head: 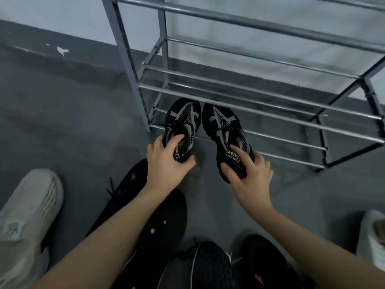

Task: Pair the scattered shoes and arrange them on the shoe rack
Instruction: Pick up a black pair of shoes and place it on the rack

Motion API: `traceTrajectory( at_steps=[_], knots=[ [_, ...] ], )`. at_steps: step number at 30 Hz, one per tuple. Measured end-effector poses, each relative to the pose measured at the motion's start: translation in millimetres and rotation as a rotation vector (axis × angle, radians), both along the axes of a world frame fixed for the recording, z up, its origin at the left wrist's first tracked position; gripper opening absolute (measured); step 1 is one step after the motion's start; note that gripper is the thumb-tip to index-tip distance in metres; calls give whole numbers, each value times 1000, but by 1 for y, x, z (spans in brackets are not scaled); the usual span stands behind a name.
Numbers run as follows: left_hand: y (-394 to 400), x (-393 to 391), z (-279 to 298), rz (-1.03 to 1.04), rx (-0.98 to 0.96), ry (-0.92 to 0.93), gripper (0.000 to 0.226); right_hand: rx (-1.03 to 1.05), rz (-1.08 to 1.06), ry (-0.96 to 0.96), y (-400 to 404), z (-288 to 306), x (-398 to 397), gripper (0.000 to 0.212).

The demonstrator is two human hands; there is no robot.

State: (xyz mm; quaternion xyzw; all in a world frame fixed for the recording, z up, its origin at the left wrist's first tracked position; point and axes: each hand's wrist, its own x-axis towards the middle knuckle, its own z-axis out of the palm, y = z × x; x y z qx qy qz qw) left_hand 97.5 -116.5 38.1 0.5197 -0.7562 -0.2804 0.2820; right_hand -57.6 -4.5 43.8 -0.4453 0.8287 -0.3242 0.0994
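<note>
Step in hand: placing matched pair on grey metal tube shoe rack (250,94)

Left hand (164,161) grasps heel of left black-and-grey knit sneaker (183,117), right hand (248,174) grasps right black-and-grey knit sneaker (224,126); toes over rack's lowest front rails, heels off rack

Next: push both fully onto rails, side by side, then let go

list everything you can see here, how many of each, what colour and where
Black and grey sneakers: two, a matching pair, toes at the rack's lowest tier, heels held.
Shoe rack: one, grey metal bars, against the wall.
Pale sneakers: two, off-white, one on the floor far left, one at the right edge.
Black shoes with orange marks: at least two, on the floor near the bottom, partly hidden by the arms.
Black knit shoe: one, bottom centre.
Floor: dark grey.
Left hand: grip on the left sneaker's heel.
Right hand: grip on the right sneaker's heel.
</note>
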Motion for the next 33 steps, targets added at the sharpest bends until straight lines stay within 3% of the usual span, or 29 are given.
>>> traceTrajectory(
  at_steps=[7,11,14,18,22,33],
  knots=[
    [-64,-37,-20,-17,30,63,59,-45,-146,-118,-80,-28,-6,51],
    [-84,-30,-36,-150,168,-253,88,140,-155,-212,-105,-46,-10,67],
    [-83,-17,-45,-229,218,-293,104,173,-34,-150,-100,-54,-13,77],
    [-71,-17,-55,-156,164,-96,90,200,21,2,-92,-56,-20,69],
    [-66,-21,-60,-102,82,-4,76,75,3,-27,-94,-58,-17,53],
    [-109,-33,-45,-132,53,-75,62,-153,-50,-119,-107,-65,4,40]
  ],
)
